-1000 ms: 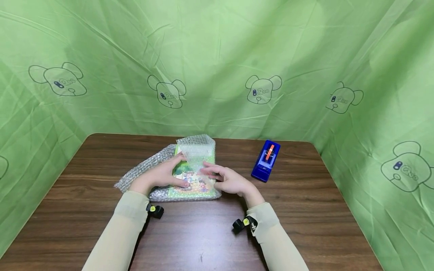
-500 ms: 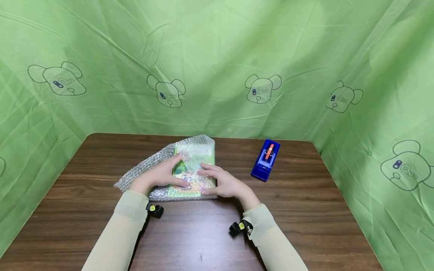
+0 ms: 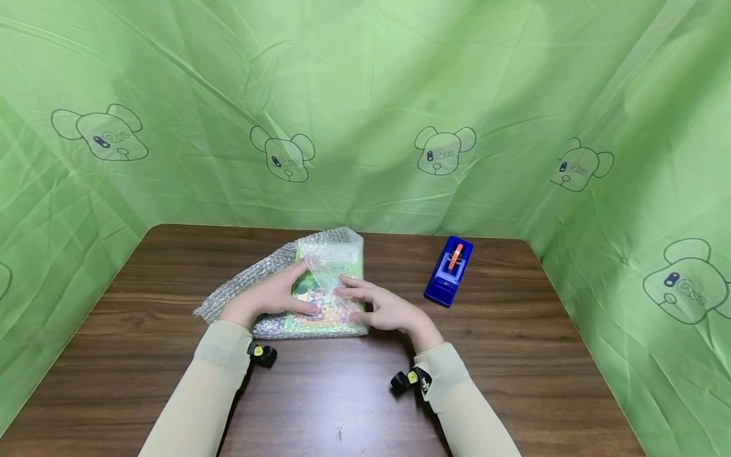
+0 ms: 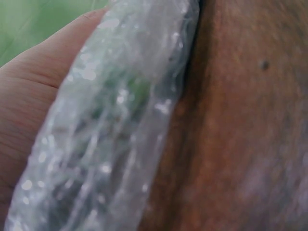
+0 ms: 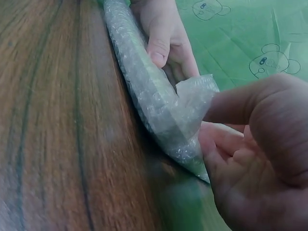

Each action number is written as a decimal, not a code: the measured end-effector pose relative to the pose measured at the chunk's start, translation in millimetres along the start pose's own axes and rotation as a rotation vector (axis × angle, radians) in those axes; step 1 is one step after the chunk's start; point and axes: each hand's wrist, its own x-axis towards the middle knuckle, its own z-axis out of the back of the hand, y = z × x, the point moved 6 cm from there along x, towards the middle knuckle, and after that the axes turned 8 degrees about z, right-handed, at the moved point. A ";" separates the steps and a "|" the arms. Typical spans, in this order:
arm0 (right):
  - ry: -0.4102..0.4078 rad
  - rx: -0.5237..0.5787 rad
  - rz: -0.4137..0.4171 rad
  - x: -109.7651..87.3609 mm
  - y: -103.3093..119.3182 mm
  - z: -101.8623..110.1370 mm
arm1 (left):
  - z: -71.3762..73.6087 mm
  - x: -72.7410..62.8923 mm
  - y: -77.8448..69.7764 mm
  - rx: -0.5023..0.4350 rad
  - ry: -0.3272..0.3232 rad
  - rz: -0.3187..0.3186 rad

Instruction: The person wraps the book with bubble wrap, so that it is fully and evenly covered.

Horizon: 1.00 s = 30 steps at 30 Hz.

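A flat, colourful book or box (image 3: 322, 298) with a green border lies on the table in clear bubble wrap (image 3: 337, 236). Which of the two it is, I cannot tell. My left hand (image 3: 271, 295) rests on the package's left part, its thumb and forefinger spread over the wrapped picture; its other fingers are mostly hidden. My right hand (image 3: 388, 308) is at the right side, forefinger over the cover and thumb near the lower right edge. In the right wrist view it pinches a raised flap of bubble wrap (image 5: 192, 103). Close up, crinkled bubble wrap (image 4: 106, 125) fills the left wrist view.
A blue tape dispenser or similar holder (image 3: 448, 271) with an orange piece inside stands right of the package. The brown wooden table (image 3: 514, 355) is enclosed by a green curtain (image 3: 365, 95) with printed bear heads. Loose bubble wrap (image 3: 228, 295) extends left beneath the left forearm.
My right hand moved slightly left over the package, then a little back right. The wrap's right edge now lies closer in, and its top flap sits flatter. My left hand stayed put.
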 end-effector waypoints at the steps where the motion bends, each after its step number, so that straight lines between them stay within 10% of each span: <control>1: 0.003 -0.010 -0.004 -0.1 0.3 -0.3 | 0.0 -0.1 -0.3 -0.002 0.000 -0.002; 30: -0.033 -0.178 -0.029 1.9 -9.5 -0.7 | 0.8 0.2 0.1 -0.020 0.015 -0.009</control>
